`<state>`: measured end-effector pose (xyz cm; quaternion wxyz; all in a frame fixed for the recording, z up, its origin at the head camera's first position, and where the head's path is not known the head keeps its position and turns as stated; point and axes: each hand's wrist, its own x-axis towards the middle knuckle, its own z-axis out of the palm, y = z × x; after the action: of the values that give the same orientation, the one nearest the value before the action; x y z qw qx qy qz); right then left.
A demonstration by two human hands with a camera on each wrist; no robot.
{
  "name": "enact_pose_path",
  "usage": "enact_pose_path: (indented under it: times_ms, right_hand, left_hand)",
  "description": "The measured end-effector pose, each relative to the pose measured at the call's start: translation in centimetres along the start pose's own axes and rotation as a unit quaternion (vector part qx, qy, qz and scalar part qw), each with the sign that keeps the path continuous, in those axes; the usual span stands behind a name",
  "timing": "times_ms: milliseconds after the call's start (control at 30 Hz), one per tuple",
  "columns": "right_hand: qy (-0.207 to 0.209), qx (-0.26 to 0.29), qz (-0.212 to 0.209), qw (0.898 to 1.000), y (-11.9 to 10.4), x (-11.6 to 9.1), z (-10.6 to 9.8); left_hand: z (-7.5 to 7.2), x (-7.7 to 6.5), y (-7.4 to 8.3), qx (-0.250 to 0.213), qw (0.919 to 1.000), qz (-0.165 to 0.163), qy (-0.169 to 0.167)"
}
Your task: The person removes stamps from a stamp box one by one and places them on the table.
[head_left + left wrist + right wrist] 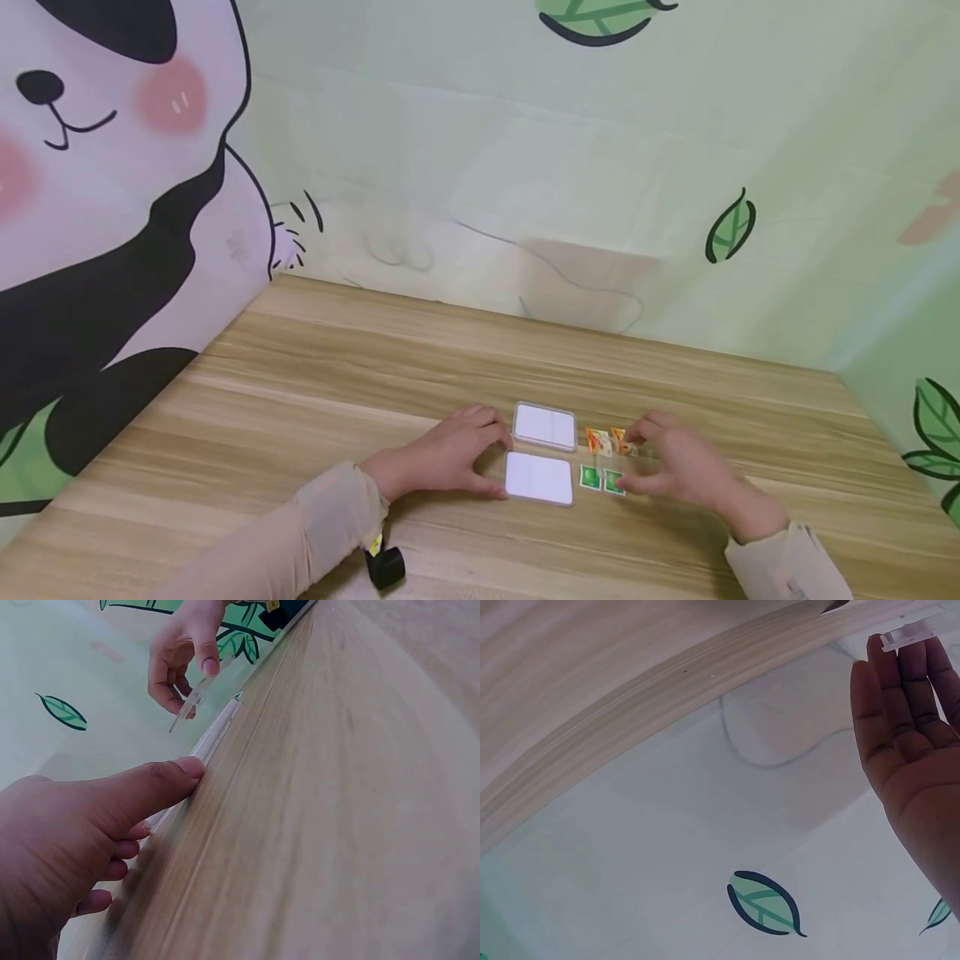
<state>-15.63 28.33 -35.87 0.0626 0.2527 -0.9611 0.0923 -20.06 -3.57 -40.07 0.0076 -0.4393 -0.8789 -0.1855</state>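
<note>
In the head view my left hand [450, 454] holds the left end of the nearer flat white case [538, 478], thumb at its near corner and fingers at its far side. The left wrist view shows the thumb [169, 780] against the edge of this thin case [219, 726]. Just beyond it lies a second white case [544, 426] with a clear rim. Above small picture cards, my right hand [686, 467] pinches a thin clear plastic piece [193, 701] between thumb and fingers. That clear piece [909, 634] also appears at the fingertips in the right wrist view.
Orange cards [597, 442] and green cards [590, 477] lie right of the cases on the wooden table [375, 367]. A small black object [386, 568] sits beside the left sleeve. A printed panda-and-leaf backdrop [420, 150] rises behind the table.
</note>
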Motion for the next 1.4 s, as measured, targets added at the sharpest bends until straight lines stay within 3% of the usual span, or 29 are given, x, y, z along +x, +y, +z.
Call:
enact_pose_path:
  times_ms: [1400]
  right_hand:
    - [0.015,0.0,-0.023,1.0,-1.8,0.6,0.2]
  left_hand:
    - [0.0,0.0,0.0,0.013,0.9999,-0.005,-0.009]
